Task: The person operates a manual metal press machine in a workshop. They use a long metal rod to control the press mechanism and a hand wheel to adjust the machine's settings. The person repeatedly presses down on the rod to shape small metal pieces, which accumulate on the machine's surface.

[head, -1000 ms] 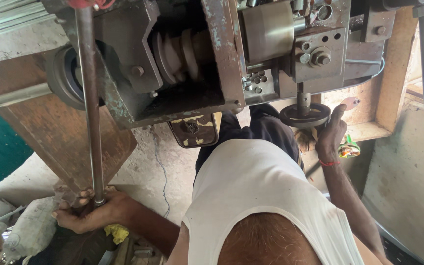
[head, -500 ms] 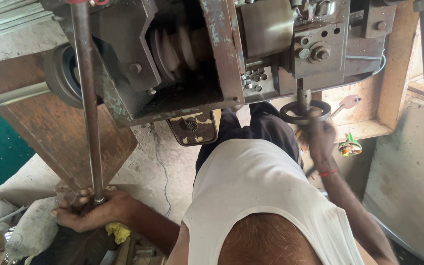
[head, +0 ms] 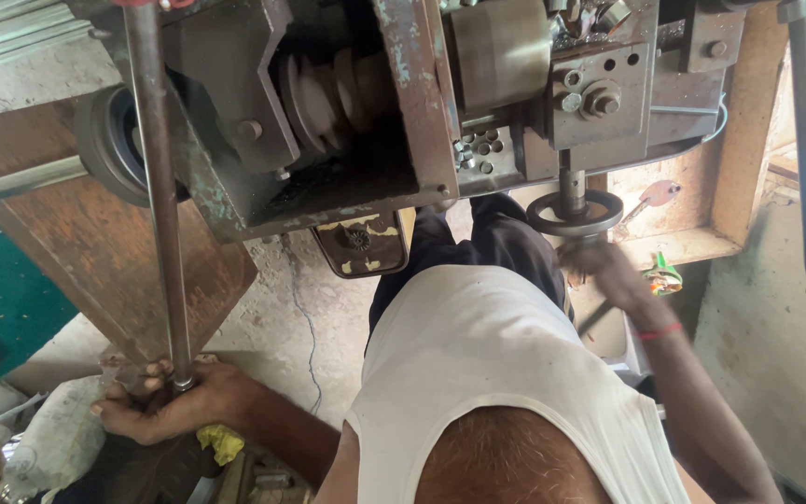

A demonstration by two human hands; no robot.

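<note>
Left hand (head: 165, 406) clenched around lower end of long steel rod (head: 156, 187), which rises to the lathe (head: 347, 121). Right hand (head: 599, 266), blurred, just under small handwheel (head: 576, 215); grip unclear. Best: steady rod, turn wheel evenly.

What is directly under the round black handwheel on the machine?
The right hand, blurred, sits just under the handwheel, touching its rim. Its fingers cannot be made out.
</note>
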